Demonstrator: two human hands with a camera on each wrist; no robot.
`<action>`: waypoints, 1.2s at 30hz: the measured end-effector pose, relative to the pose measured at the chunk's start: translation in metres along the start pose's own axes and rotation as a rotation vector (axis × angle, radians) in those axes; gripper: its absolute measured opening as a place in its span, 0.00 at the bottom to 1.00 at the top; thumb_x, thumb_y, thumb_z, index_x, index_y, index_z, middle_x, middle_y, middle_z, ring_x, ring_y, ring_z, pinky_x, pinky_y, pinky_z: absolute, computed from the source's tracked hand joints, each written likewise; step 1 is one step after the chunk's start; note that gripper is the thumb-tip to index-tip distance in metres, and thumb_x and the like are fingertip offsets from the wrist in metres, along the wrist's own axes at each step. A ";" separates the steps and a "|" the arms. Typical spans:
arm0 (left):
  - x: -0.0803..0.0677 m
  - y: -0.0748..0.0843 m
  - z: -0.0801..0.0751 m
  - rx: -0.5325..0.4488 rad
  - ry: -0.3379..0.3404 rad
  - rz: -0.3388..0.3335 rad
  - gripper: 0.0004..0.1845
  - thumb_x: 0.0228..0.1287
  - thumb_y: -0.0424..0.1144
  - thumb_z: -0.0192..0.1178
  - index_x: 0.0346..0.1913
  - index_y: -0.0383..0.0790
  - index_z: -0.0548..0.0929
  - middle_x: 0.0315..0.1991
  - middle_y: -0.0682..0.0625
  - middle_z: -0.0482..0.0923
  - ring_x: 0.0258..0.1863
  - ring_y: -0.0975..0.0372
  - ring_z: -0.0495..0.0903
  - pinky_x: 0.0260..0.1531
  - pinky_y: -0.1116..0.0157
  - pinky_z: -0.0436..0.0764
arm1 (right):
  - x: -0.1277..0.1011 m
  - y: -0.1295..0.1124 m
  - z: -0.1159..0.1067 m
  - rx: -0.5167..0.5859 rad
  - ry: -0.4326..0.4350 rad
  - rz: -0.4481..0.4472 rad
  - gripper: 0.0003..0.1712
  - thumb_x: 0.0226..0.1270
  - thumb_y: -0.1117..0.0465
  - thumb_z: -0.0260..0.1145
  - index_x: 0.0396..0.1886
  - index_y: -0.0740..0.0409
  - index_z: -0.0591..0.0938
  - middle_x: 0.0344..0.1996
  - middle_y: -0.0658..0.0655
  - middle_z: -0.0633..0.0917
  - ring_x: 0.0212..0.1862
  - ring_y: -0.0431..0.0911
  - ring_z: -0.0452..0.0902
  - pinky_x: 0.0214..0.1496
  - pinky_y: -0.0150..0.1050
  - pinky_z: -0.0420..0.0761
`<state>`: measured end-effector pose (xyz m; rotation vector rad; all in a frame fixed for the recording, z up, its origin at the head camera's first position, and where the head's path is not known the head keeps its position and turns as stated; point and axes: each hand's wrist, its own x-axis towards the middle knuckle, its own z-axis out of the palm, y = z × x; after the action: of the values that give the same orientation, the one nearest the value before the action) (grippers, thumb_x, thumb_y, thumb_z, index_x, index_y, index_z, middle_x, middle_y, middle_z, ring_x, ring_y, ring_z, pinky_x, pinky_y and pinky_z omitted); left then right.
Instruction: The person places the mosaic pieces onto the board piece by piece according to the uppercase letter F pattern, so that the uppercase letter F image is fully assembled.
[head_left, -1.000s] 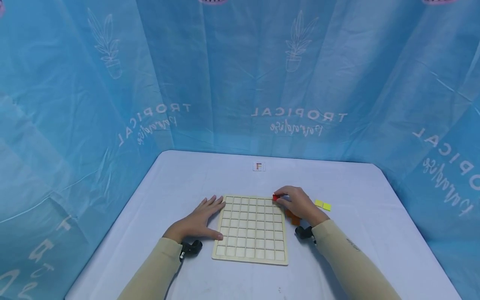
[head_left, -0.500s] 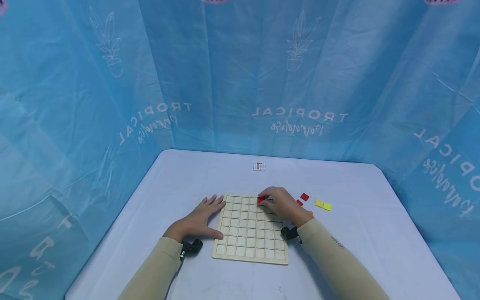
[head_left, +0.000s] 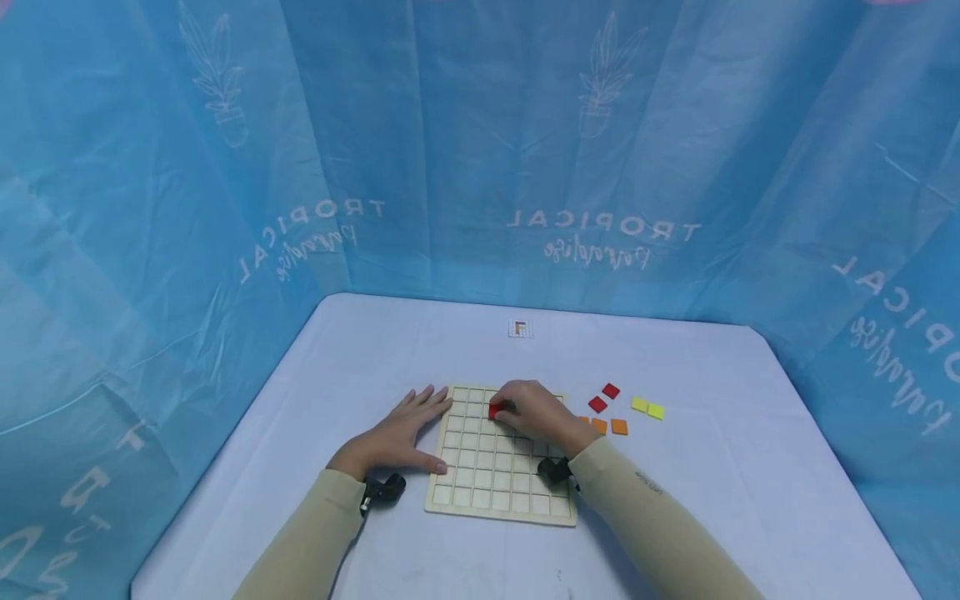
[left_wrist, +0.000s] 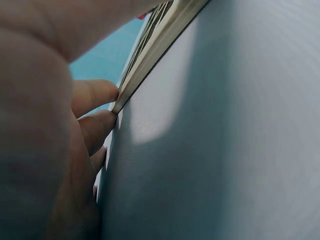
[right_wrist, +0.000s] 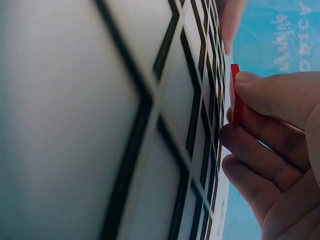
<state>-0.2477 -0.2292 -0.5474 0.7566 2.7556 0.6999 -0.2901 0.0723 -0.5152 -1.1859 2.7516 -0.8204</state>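
A red tile [head_left: 495, 410] is pinched in the fingertips of the right hand [head_left: 534, 414] over the upper middle cells of a wooden grid board [head_left: 480, 477], seen from the head camera. The left hand [head_left: 397, 437] lies flat with straight fingers against the board's left edge. On the white table [head_left: 360, 358], right of the board, lie two red tiles [head_left: 604, 397], orange tiles [head_left: 609, 427] and two yellow tiles [head_left: 647, 408]; a small pattern card [head_left: 521, 328] sits near the far edge.

From the left wrist, fingertips [left_wrist: 95, 127] touch the board's rim [left_wrist: 150, 55] where it meets the table.

From the right wrist, the red tile [right_wrist: 236, 92] stands on edge just above the board's cells [right_wrist: 165, 125], gripped between thumb and fingers [right_wrist: 275, 100].
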 end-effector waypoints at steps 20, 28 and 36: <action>0.000 0.000 -0.001 -0.006 0.007 0.008 0.68 0.45 0.80 0.70 0.85 0.47 0.59 0.85 0.52 0.45 0.84 0.54 0.36 0.79 0.47 0.37 | 0.014 -0.007 0.011 -0.101 -0.012 0.063 0.14 0.74 0.61 0.73 0.55 0.59 0.89 0.47 0.51 0.88 0.48 0.42 0.82 0.56 0.40 0.84; 0.000 0.000 -0.001 -0.001 0.007 0.004 0.68 0.45 0.80 0.70 0.85 0.47 0.59 0.85 0.52 0.45 0.84 0.54 0.36 0.79 0.47 0.37 | 0.014 -0.008 0.013 -0.102 -0.008 0.070 0.14 0.73 0.61 0.74 0.55 0.58 0.90 0.46 0.51 0.88 0.48 0.42 0.81 0.55 0.40 0.84; 0.000 0.000 -0.001 -0.001 0.003 0.008 0.68 0.46 0.80 0.70 0.85 0.46 0.59 0.85 0.52 0.45 0.84 0.54 0.36 0.79 0.47 0.37 | 0.005 -0.003 0.003 -0.028 0.015 0.088 0.15 0.74 0.61 0.73 0.56 0.60 0.89 0.50 0.53 0.88 0.54 0.46 0.84 0.58 0.43 0.84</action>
<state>-0.2480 -0.2297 -0.5467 0.7670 2.7566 0.7050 -0.2910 0.0652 -0.5151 -1.0583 2.8132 -0.7876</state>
